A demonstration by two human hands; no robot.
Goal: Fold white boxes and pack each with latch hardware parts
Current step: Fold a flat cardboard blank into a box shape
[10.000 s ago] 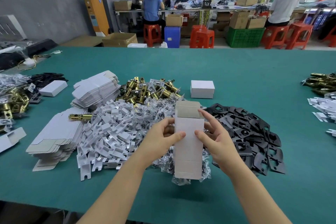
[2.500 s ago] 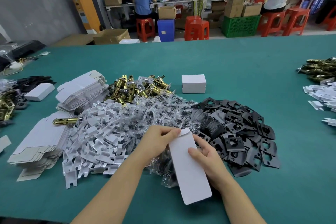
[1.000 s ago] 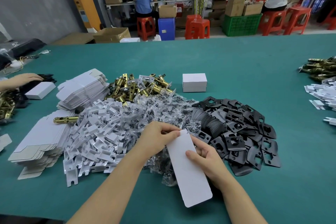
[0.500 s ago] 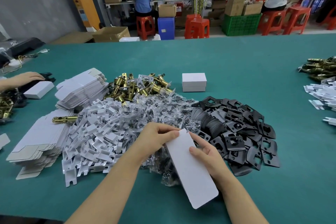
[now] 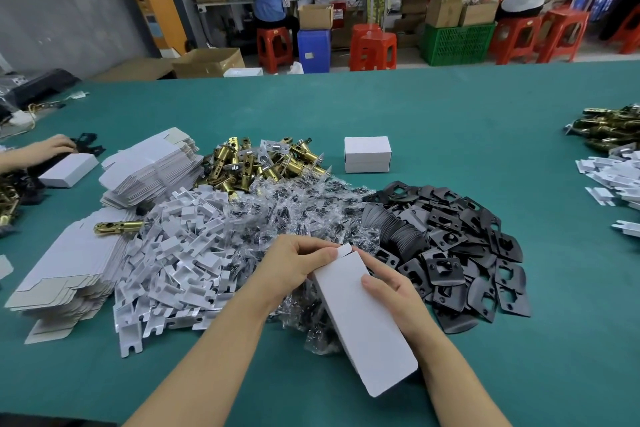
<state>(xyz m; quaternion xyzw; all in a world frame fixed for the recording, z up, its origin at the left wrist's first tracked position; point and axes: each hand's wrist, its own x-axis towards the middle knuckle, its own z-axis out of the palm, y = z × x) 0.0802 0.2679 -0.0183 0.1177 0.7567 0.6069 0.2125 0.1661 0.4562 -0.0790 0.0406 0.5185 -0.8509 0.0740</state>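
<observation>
Both hands close a long white box [image 5: 363, 322].
Left hand [image 5: 298, 265] pinches its top flap; right hand [image 5: 391, 291] grasps its side, seemingly above the counter [image 5: 450, 114].

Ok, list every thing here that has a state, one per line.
Long white cardboard box: folded up, held tilted, end flap being tucked.
Left hand: pinching the flap.
Right hand: gripping the box.
Small white box: closed.
Flat white box blanks: unfolded, stacked.
</observation>
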